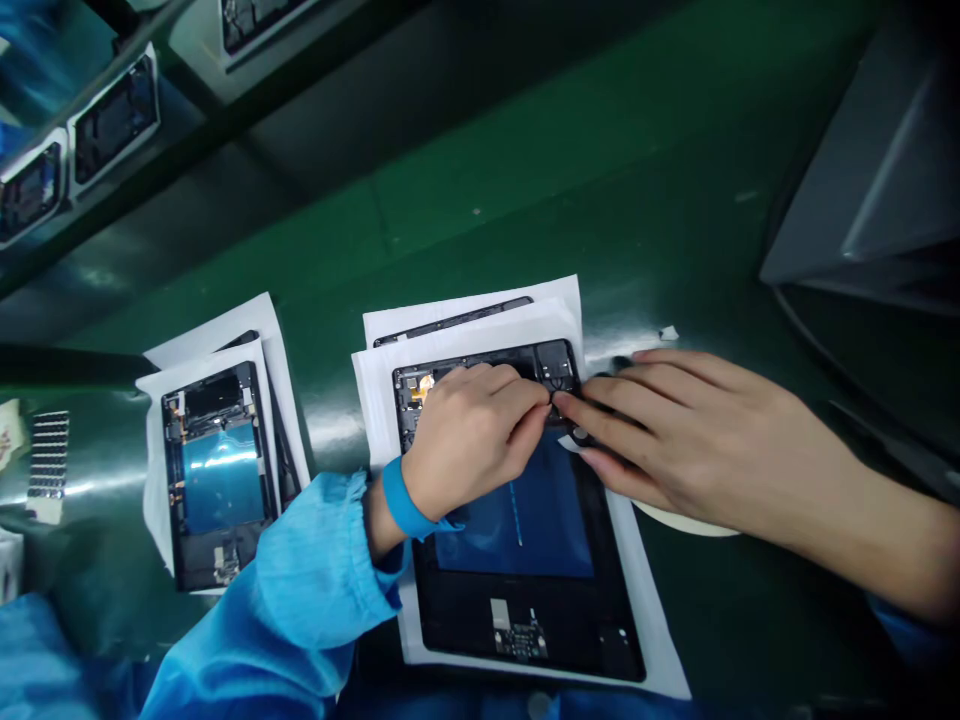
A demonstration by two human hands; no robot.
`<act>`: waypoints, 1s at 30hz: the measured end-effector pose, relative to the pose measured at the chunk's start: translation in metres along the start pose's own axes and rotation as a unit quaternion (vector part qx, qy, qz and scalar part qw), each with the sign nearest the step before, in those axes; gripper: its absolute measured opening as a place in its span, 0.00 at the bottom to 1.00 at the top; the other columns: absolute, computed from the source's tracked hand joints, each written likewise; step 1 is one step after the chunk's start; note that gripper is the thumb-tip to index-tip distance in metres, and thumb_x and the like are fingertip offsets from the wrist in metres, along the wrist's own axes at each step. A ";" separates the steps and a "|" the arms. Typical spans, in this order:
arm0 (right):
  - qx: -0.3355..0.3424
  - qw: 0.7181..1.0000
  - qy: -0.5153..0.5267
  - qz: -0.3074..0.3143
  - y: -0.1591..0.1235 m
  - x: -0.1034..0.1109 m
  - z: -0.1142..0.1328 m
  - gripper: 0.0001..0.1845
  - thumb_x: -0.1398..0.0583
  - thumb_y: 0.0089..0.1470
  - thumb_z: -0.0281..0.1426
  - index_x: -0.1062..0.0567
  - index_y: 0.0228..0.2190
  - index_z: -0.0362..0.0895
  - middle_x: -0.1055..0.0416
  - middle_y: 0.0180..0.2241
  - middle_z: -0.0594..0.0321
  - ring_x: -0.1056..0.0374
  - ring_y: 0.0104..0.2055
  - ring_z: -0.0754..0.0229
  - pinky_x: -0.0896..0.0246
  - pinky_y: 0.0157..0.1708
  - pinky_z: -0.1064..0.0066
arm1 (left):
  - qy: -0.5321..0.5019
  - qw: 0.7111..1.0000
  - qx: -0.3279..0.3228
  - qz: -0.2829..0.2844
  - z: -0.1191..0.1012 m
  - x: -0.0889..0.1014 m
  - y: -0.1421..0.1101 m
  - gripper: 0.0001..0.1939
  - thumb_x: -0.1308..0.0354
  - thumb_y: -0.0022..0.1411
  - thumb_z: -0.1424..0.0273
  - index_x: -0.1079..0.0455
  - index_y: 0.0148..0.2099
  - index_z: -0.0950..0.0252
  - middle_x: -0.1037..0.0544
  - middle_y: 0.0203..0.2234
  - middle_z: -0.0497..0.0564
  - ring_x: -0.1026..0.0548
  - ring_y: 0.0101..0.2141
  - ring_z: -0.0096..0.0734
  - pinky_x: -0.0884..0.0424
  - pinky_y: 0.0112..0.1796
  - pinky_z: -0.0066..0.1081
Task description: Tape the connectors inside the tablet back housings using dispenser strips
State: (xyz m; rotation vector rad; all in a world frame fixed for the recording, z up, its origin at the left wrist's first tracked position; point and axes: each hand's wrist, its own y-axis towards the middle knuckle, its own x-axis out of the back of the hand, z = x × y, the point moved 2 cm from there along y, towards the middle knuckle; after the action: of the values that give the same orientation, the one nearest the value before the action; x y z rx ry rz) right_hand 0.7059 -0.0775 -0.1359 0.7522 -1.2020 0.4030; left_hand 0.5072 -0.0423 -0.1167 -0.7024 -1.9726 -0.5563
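In front of me an opened tablet lies on white paper, with a blue panel in its middle and a small circuit board near its lower edge. My left hand, with a blue wrist strap, reaches over the tablet's upper part. Its thumb and forefinger are pinched near the top right corner; what is between them is too small to make out. My right hand comes in from the right, its fingertips meeting the left ones at that corner. A small white piece shows by its thumb, and I cannot tell whether it is held.
Another opened tablet lies on papers to the left, beside a strip of dark pieces. More tablets stand on a raised ledge at upper left. A grey box-like object is at far right. A white scrap lies on the green bench.
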 end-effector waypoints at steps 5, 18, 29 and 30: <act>-0.016 0.998 0.030 -0.053 0.000 -0.002 -0.003 0.18 0.48 0.67 0.39 0.21 0.45 0.47 0.22 0.39 0.59 0.28 0.40 0.56 0.35 0.41 0.63 | -0.001 1.000 -0.010 -0.004 0.002 -0.002 0.000 0.11 0.48 0.72 0.70 0.26 0.38 0.64 0.23 0.29 0.49 0.27 0.31 0.32 0.35 0.33 0.34; -0.054 0.987 -0.103 -0.111 0.015 0.002 0.006 0.07 0.38 0.63 0.32 0.23 0.40 0.42 0.24 0.27 0.69 0.36 0.21 0.67 0.45 0.23 0.69 | 0.014 0.999 -0.023 -0.024 0.003 -0.004 0.001 0.13 0.50 0.72 0.70 0.28 0.36 0.64 0.25 0.27 0.48 0.28 0.29 0.32 0.37 0.31 0.35; -0.054 0.986 -0.117 -0.109 0.016 0.001 0.006 0.04 0.37 0.62 0.31 0.23 0.36 0.42 0.26 0.24 0.70 0.37 0.21 0.68 0.47 0.23 0.71 | 0.012 0.999 -0.024 -0.032 0.002 -0.006 0.001 0.12 0.48 0.71 0.71 0.28 0.35 0.64 0.25 0.27 0.48 0.28 0.29 0.33 0.38 0.31 0.35; -0.053 0.986 -0.117 -0.108 0.017 0.001 0.007 0.04 0.37 0.62 0.31 0.23 0.36 0.42 0.26 0.24 0.70 0.36 0.21 0.68 0.47 0.23 0.71 | 0.012 0.999 -0.023 -0.032 0.002 -0.005 0.001 0.12 0.48 0.71 0.71 0.28 0.35 0.64 0.25 0.27 0.48 0.28 0.29 0.33 0.38 0.31 0.35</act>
State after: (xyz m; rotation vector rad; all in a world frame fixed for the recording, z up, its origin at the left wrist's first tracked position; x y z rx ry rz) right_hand 0.6909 -0.0708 -0.1287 0.8440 -1.3326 0.0707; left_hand 0.5090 -0.0418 -0.1223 -0.6604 -1.9706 -0.6465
